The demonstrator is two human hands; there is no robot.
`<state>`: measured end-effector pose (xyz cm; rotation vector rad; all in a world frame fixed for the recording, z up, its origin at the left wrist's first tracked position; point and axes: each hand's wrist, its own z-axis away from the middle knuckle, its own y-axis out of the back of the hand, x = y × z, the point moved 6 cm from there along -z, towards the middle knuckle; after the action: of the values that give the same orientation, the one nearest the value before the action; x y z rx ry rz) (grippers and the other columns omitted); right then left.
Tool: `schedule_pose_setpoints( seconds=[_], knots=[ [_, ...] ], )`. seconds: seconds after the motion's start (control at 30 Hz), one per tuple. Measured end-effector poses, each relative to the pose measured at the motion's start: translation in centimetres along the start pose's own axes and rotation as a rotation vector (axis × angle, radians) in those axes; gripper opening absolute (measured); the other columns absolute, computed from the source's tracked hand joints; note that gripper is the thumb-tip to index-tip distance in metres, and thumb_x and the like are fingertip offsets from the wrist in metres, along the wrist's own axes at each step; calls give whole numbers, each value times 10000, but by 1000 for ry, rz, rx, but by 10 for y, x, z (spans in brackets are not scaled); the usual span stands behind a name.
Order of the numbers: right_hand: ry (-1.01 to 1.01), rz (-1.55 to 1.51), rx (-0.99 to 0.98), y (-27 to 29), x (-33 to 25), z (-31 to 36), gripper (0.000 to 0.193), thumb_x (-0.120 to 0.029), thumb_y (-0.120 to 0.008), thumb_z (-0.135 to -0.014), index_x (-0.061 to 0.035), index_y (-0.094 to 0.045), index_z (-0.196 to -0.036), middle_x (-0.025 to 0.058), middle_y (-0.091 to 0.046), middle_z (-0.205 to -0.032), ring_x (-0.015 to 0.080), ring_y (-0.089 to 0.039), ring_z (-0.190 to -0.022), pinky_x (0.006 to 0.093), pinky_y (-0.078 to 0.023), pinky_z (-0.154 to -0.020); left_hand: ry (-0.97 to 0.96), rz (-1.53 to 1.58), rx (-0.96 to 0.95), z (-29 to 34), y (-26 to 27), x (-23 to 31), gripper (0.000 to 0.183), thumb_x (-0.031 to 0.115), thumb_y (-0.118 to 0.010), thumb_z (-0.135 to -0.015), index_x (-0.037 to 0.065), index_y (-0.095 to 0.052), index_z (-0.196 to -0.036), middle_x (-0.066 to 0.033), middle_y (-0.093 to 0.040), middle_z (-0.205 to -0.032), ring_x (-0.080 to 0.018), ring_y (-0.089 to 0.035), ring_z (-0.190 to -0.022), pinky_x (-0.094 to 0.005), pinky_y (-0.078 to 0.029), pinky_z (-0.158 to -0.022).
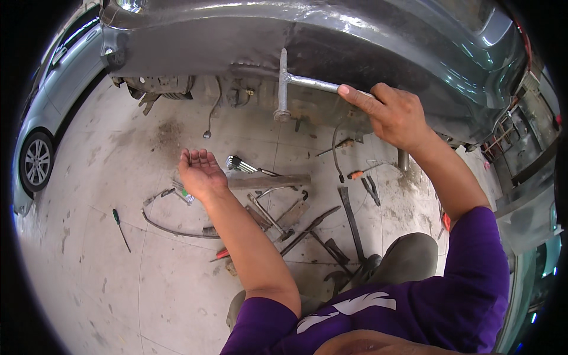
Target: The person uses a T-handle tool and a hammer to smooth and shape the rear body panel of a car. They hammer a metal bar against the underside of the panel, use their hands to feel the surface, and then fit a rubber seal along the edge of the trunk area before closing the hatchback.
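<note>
A car repair workshop: a car body [189, 46] fills twelve o'clock, a second car [70, 89] stands at ten, and tools [352, 223] lie strewn on the floor [89, 272] toward six.

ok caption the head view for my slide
Right hand holds a metal hammer before a dark car panel; left hand open.

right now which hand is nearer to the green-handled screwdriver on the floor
Left. The left hand, open, is to the right of the green-handled screwdriver and further forward; the right hand is much farther right, gripping a metal hammer.
</note>
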<state>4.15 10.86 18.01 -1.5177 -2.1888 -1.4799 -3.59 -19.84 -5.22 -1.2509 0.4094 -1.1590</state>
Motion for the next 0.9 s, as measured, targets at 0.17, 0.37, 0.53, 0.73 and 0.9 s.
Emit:
schedule_pose_setpoints(
  seconds=[0.17, 0.37, 0.53, 0.73, 0.9],
  knots=[
    [190, -103, 93, 22, -18, 4, 661, 5, -567, -693, -274, -574, -1292, 32, -423, -686, 171, -443, -492, 307, -405, -425, 0, -13, 16, 0, 0, -5, 200, 234, -486, -938, 79, -557, -1044, 9, -538, -823, -151, -531, -752, -295, -448, -705],
    [74, 24, 65, 4, -8, 2, 655, -93, -587, -729, -364, -527, -1321, 14, -366, -660, 139, -405, -451, 274, -388, -385, 1, -26, 50, 4, 0, -8, 160, 237, -497, -931, 102, -575, -969, 7, -556, -809, -151, -539, -742, -302, -463, -729],
    [27, 161, 0, -11, 7, 3, 651, -108, -605, -723, -365, -533, -1316, 13, -356, -658, 137, -395, -442, 274, -373, -377, 8, -20, 25, -1, 1, -11, 172, 240, -498, -933, 101, -581, -993, 12, -555, -812, -149, -539, -749, -305, -464, -732],
    [163, 27, 147, 8, -5, 6, 634, -98, -590, -736, -361, -537, -1310, 16, -356, -647, 141, -394, -438, 279, -373, -372, 14, -15, 22, -3, 0, -15, 173, 237, -492, -935, 103, -581, -999, 17, -546, -804, -145, -535, -747, -303, -465, -721],
    [111, 16, 93, 6, -7, -1, 611, -107, -591, -741, -365, -552, -1294, 10, -350, -643, 135, -380, -423, 270, -363, -367, 9, -13, 19, -4, 2, -15, 170, 232, -488, -935, 99, -577, -992, 8, -543, -805, -146, -534, -745, -299, -466, -709]
  ],
)
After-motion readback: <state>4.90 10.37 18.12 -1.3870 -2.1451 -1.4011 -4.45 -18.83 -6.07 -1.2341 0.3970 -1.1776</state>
